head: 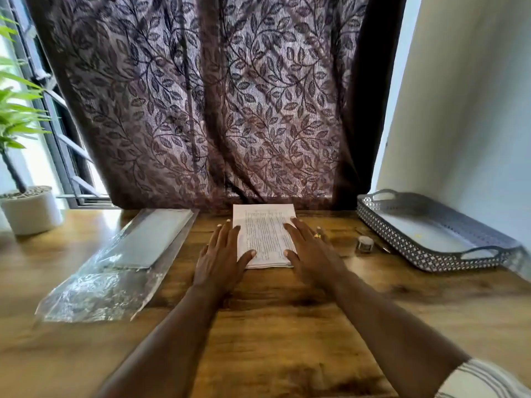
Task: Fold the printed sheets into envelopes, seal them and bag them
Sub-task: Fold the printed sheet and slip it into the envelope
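Note:
A small stack of printed sheets [264, 234] lies flat at the far middle of the wooden table [273, 326], against the curtain. My left hand [221, 254] lies flat by the stack's left edge, fingers straight, thumb on the near left corner. My right hand [310, 248], with a ring, rests flat over the stack's right edge, thumb near the front right corner. A clear plastic bag [115, 268] lies to the left with pale envelopes [155, 239] on or inside it.
A grey perforated tray [431, 234] sits at the right by the white wall. A small round jar [365, 243] stands between the tray and my right hand, a thin pen-like item beside it. A potted plant [28, 208] stands far left. A patterned curtain [215, 110] hangs behind.

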